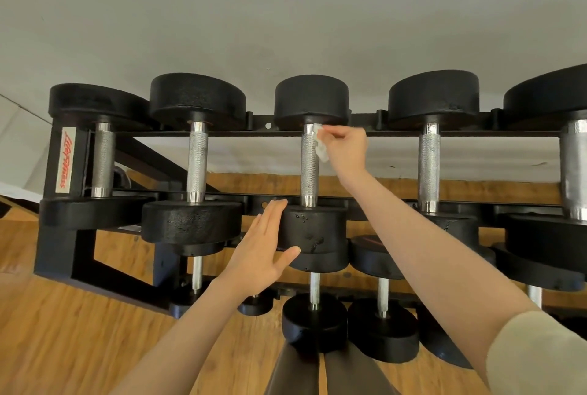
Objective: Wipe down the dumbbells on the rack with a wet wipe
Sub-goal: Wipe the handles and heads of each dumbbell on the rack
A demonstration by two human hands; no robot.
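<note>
Head view: a crumpled white wipe [319, 144] is pinched by the right hand [347, 148] against the knurled steel handle of the middle dumbbell [309, 166]. Its near black end is touched by the flat-fingered left hand [260, 250], neighbouring dumbbells crowding the rack [68, 236].

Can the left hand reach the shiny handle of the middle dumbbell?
Probably yes. The left hand rests open on that dumbbell's near head, just below the handle, with nothing between.
</note>
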